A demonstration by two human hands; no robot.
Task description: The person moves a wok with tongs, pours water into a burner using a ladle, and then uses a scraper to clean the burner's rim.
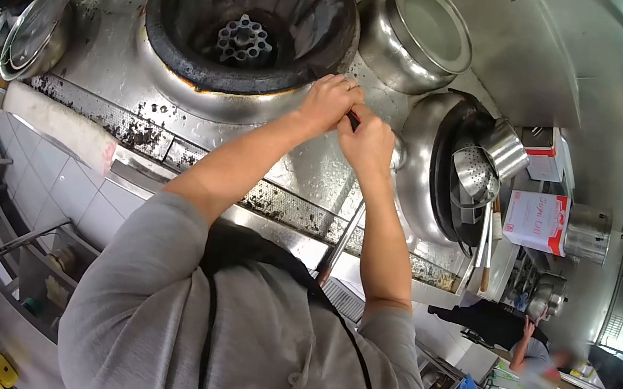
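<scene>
Close together over the steel stove top, both my hands are closed. My right hand (368,146) is wrapped round a thin black-and-red handle (353,120), whose other end I cannot make out. Touching it, my left hand (332,100) is closed at the front of that handle, by the dark rim of the burner ring (184,70). Inside the ring sits a burner head (244,40) with several round holes. Dark burnt crumbs (143,134) lie scattered on the stove's front strip.
A lidded steel pot (389,40) stands behind my hands. To the right, a second burner bears a black wok (446,167), a perforated ladle (475,176) and a steel pot (504,149). A towel (58,123) hangs at left. Another person (506,327) stands farther right.
</scene>
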